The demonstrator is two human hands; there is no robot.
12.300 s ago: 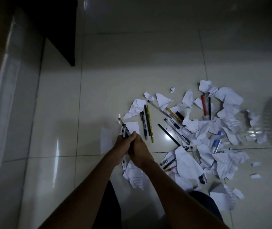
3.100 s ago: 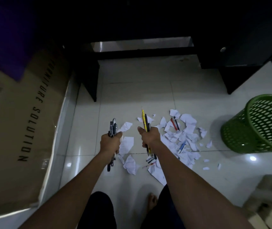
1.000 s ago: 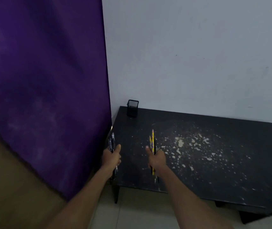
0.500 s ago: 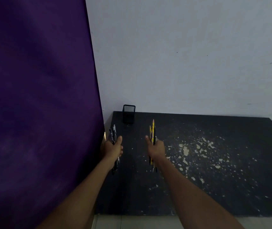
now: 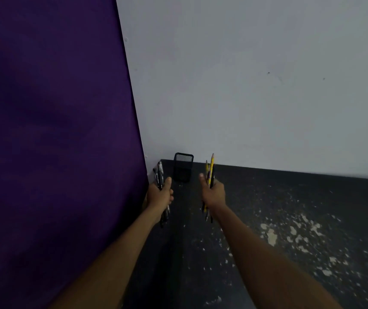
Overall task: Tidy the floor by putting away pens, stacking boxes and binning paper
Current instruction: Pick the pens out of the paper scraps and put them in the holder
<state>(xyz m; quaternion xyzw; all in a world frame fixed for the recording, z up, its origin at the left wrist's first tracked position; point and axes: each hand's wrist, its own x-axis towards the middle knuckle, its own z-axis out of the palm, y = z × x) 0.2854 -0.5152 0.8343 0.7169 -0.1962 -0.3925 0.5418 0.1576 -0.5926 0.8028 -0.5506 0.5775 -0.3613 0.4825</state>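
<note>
A black mesh pen holder (image 5: 183,167) stands in the far left corner of a black table (image 5: 290,208), against the wall. My left hand (image 5: 159,194) grips a bundle of black pens (image 5: 160,175), held upright just left of the holder. My right hand (image 5: 213,192) grips a bundle of yellow and black pens (image 5: 210,169), upright and just right of the holder. Both hands hover over the table, a little short of the holder. The floor, paper and boxes are out of view.
A purple fabric panel (image 5: 51,130) fills the left side, right beside my left hand. A pale wall (image 5: 256,85) rises behind the table. The black tabletop is speckled with pale flecks (image 5: 301,233) on its right half.
Both hands with their pens have moved forward, nearer the mesh holder. The view has closed in on the table and its front edge has dropped out of sight.
</note>
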